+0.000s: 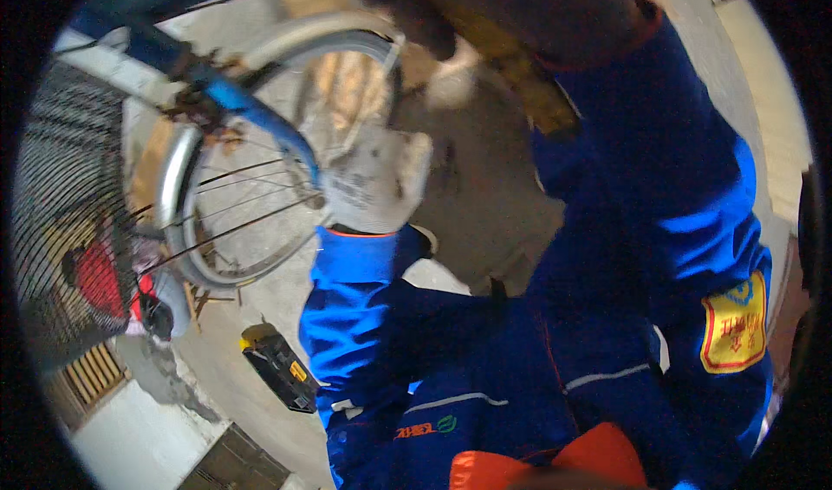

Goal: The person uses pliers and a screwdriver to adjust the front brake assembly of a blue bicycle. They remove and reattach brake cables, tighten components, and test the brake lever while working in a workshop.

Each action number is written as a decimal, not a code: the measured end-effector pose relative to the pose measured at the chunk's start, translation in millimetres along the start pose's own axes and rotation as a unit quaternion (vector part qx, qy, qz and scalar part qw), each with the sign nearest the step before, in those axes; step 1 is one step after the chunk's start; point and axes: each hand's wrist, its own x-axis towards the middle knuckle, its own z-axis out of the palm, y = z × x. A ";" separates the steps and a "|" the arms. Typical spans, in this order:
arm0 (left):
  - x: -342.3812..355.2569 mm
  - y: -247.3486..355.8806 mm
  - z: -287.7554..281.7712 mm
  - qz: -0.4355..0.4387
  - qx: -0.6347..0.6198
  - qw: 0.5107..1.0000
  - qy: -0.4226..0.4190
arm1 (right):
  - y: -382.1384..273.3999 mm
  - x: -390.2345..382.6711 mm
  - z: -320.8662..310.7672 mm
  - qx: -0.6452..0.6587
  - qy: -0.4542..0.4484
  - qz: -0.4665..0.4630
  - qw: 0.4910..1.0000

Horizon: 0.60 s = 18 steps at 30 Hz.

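Observation:
My left hand [374, 180], in a smudged whitish work glove, is curled beside the hub of a bicycle wheel [201, 266], close to the lower end of the blue fork [264, 124]. What its fingers grip is hidden. My right hand [555, 9] is raised at the top of the view, dark and smeared by motion, so its fingers cannot be read. Just below it runs a brownish-yellow strip [511, 67] whose kind I cannot make out. A pale mudguard [299, 35] curves around the wheel, and a thin light stay reaches down toward my left glove.
A black mesh basket [65, 169] stands at the left, with a red item [100, 278] seen partly through it. A black and yellow case [279, 369] lies on the floor near my left sleeve. Thin wooden pieces [208, 304] lie below the wheel.

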 end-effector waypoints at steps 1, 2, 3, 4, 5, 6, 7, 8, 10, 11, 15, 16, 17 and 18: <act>0.9 -1.6 -1.3 -0.005 -0.018 1.000 -0.007 | -3.8 -3.0 -1.1 0.003 0.006 -0.010 1.000; 0.7 -0.5 -3.2 -0.033 -0.042 0.999 -0.009 | -9.5 -5.3 -2.3 0.006 0.012 -0.013 1.000; 0.6 2.2 -5.2 -0.064 -0.071 0.995 -0.037 | -12.6 -8.2 -2.8 0.040 0.016 0.017 0.999; 1.6 2.2 -7.9 -0.090 -0.086 0.989 -0.076 | -16.6 -10.3 -3.7 0.089 0.026 0.066 0.993; 2.6 4.6 -9.8 -0.079 -0.085 0.992 -0.057 | -17.5 -12.0 -3.5 0.161 0.034 0.156 0.974; 4.6 5.8 -10.1 -0.070 -0.079 0.993 -0.049 | -17.5 -13.1 -2.5 0.231 0.055 0.243 0.940; 7.3 11.7 -8.8 -0.042 -0.087 0.995 -0.024 | -16.0 -16.5 -3.1 0.245 0.081 0.262 0.930; 9.0 12.6 -8.9 -0.022 -0.096 0.995 0.002 | -12.8 -17.1 -0.1 0.258 0.105 0.285 0.917; 12.1 16.7 -9.0 0.005 -0.119 0.992 0.033 | -6.4 -22.9 0.1 0.266 0.084 0.192 0.941; 13.4 18.3 -9.6 0.011 -0.133 0.990 0.041 | -3.7 -27.0 0.2 0.277 0.107 0.212 0.931; 19.0 23.5 -15.4 0.040 -0.168 0.981 0.088 | -8.7 -39.2 -1.8 0.317 0.132 0.165 0.925; 20.5 24.7 -17.6 0.045 -0.179 0.977 0.102 | -12.2 -42.6 -2.4 0.359 0.103 0.151 0.915; 21.8 26.0 -19.6 0.042 -0.172 0.980 0.096 | -13.7 -42.3 -2.0 0.396 0.092 0.159 0.900; 22.7 27.8 -20.9 0.040 -0.164 0.982 0.089 | -12.8 -42.0 -1.3 0.433 0.082 0.168 0.882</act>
